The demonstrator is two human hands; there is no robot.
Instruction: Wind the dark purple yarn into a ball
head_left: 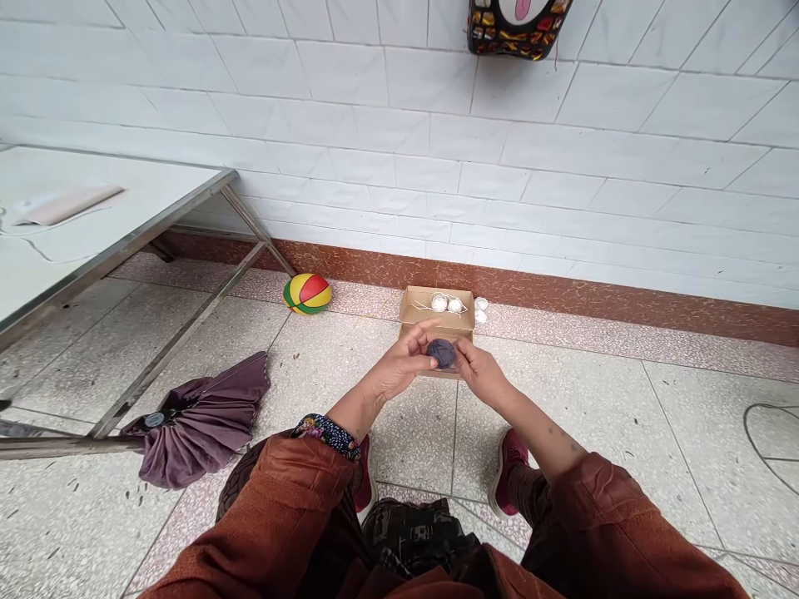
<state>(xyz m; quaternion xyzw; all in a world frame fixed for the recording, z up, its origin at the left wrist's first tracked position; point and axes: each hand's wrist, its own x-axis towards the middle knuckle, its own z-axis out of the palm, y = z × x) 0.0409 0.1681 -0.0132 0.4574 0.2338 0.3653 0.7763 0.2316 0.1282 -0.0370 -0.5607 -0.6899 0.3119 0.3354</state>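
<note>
A small dark grey-purple ball of yarn (441, 353) is held between my two hands, above an open cardboard box. My left hand (403, 359) cups it from the left, thumb in front and fingers behind. On the other side, my right hand (482, 370) has its fingertips pinched together at the ball's right edge; whether they grip the ball or its loose strand is too small to tell. Beneath and behind the hands stands the cardboard box (409, 309), partly hidden by them. In its far part lie two white yarn balls (440, 303) with loose ends.
Small white pieces (480, 309) lie right of the box. A striped ball (308, 294) rests by the wall. At left are a metal-framed table (156, 179) and a purple cloth (205, 424) on the floor. A wire loop (749, 428) lies at right; a patterned bag (518, 37) hangs above.
</note>
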